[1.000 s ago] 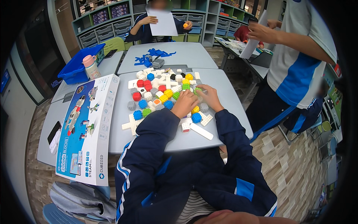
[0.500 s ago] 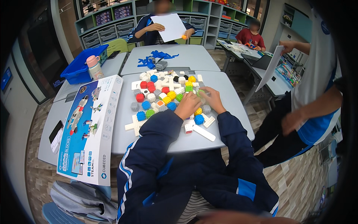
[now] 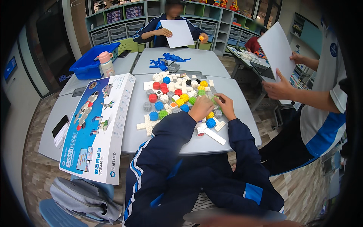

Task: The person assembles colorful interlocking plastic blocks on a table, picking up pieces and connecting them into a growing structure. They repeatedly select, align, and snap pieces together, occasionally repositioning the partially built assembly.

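head view shows both bare hands close together over the right part of a loose spread of multicoloured studded plastic blocks [image 3: 178,92] on the pale grey surface [image 3: 137,108], much as a second ago; the whole scene sits further right in the picture, so probably the head has turned and the blocks have not shifted. the left hand [image 3: 201,109] bends over with its fingers curled and tips hidden, so i cannot tell whether it grips anything. the right hand [image 3: 226,106] is half curled, with a small green plastic piece [image 3: 214,100] at its fingertips; whether it is pinched is unclear. near them lie a rounded blue studded block [image 3: 211,123] and a long smooth white plastic bar [image 3: 215,136], placed as before, which suggests the handling continues at one spot. the clearer change is off to the right: a standing person in a white and blue shirt [image 3: 325,125] now has both hands on a white paper sheet [image 3: 277,49], well apart from the blocks, seemingly without bearing on the handwork.
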`<control>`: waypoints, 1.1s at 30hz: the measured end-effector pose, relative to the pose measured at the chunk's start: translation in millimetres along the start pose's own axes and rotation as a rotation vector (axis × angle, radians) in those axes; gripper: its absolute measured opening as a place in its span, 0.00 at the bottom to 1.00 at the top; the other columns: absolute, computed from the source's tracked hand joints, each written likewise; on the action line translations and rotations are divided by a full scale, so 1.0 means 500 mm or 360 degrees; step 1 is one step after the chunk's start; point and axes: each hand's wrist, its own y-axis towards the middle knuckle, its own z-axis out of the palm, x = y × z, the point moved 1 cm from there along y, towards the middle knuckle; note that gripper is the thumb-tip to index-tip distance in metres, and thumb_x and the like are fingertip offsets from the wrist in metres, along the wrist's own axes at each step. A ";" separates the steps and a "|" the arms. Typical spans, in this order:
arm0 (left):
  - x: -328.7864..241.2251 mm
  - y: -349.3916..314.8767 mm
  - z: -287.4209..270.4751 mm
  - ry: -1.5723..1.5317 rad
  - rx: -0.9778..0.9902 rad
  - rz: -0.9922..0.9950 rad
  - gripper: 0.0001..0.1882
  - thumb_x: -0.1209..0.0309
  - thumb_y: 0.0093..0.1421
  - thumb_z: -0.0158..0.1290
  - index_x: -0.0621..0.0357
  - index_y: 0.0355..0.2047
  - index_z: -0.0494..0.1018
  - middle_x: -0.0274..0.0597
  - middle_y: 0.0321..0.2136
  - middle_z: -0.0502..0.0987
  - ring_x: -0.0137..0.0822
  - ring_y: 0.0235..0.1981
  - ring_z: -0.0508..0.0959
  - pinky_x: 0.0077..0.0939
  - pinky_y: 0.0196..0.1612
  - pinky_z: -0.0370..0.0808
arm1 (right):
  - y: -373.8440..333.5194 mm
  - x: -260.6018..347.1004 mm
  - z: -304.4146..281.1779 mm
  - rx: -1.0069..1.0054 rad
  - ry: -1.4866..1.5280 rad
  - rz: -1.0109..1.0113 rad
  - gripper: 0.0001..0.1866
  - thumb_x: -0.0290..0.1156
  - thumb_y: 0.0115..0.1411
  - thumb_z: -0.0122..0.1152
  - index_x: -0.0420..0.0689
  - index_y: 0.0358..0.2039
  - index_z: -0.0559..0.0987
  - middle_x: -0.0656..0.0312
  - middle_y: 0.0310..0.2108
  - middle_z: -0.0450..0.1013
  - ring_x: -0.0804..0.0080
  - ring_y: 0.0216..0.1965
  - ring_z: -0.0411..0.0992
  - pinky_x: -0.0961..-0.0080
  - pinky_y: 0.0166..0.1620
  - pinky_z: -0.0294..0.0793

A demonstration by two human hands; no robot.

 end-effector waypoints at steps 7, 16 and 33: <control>0.003 0.002 0.010 0.0078 0.0014 -0.0003 0.08 0.65 0.63 0.58 0.56 0.34 0.81 0.39 0.33 0.80 0.44 0.45 0.74 0.42 0.51 0.68 | -0.023 -0.004 0.002 -0.0120 -0.0117 0.0004 0.12 0.32 0.62 0.68 0.43 0.45 0.85 0.65 0.28 0.77 0.82 0.27 0.66 0.80 0.33 0.68; 0.013 0.004 0.040 0.0188 -0.0105 0.0029 0.08 0.65 0.61 0.59 0.55 0.31 0.81 0.39 0.32 0.80 0.43 0.46 0.75 0.43 0.49 0.69 | -0.021 -0.018 0.015 -0.0171 -0.0076 -0.0084 0.11 0.32 0.65 0.66 0.42 0.45 0.84 0.66 0.30 0.79 0.83 0.30 0.70 0.81 0.36 0.71; 0.014 0.006 0.055 0.0327 -0.0085 0.0042 0.08 0.64 0.60 0.59 0.54 0.28 0.81 0.39 0.31 0.80 0.42 0.44 0.75 0.42 0.46 0.69 | -0.024 -0.015 0.011 -0.0174 -0.0195 -0.0059 0.12 0.32 0.67 0.64 0.40 0.47 0.84 0.62 0.34 0.82 0.82 0.33 0.74 0.80 0.39 0.74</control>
